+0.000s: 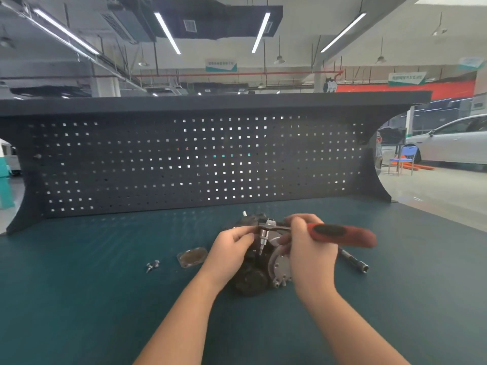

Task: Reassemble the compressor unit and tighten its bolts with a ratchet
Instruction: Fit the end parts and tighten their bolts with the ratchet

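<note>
While my right hand [307,246] grips the ratchet [326,233] and my left hand [232,248] pinches its socket [263,239], the compressor unit [253,275] looks heavy, rigid, best steadied by its body.

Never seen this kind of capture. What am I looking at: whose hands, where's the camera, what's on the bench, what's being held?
There is no robot here. A person works with two bare hands, and the single picture comes from a wide-angle camera worn on the head, looking forward and down.

The surface is a green workbench with a dark pegboard behind it. In the middle sits the dark compressor unit.

The right hand has its grip on a ratchet with a red and black handle. The left hand steadies the ratchet's head, whose bit points down at the unit.

Lying loose: two bolts and a small oval cover plate to the left, and an extension bar to the right.
</note>
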